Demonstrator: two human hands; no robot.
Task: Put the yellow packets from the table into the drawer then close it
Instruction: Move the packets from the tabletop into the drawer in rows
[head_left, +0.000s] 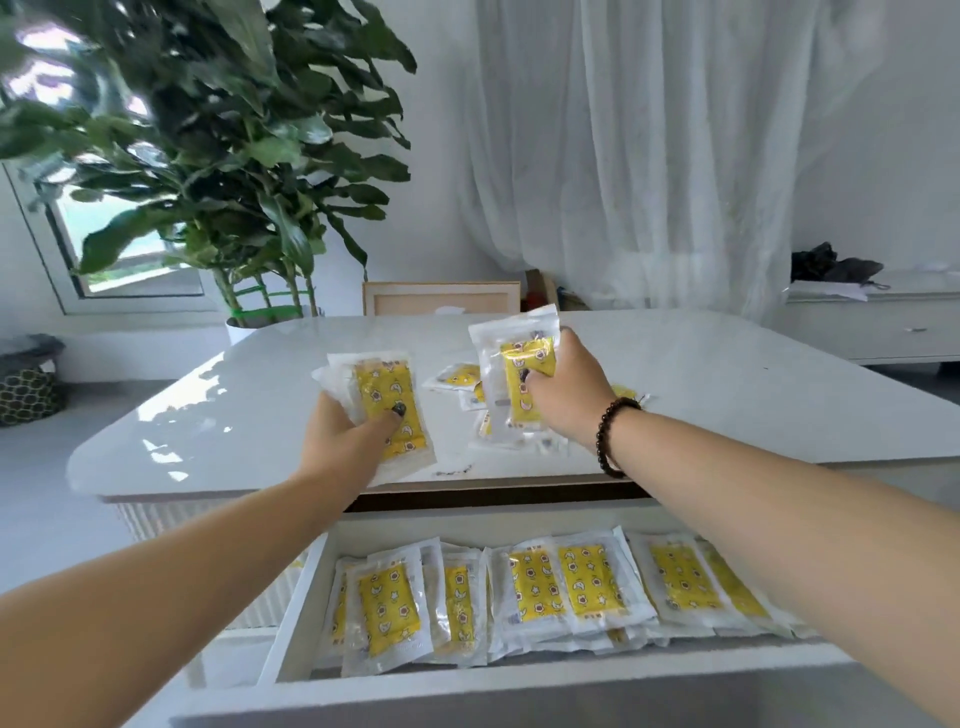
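Note:
My left hand (340, 434) grips a yellow packet (382, 384) in clear wrap, thumb on top, just above the white table (727, 395). My right hand (569, 395) holds another yellow packet (511, 358) lifted off the tabletop and tilted upright. A few more loose packets (457, 375) lie on the table between and under the hands. Below the table edge the white drawer (291, 623) stands pulled out, and several yellow packets in the drawer (587, 584) lie in an overlapping row along it.
A large leafy plant (218, 156) in a white pot stands behind the table's far left corner. A chair back (441, 297) is at the far side. White curtains hang behind; a low white cabinet (878, 322) sits at the right, a basket (28, 384) at the left.

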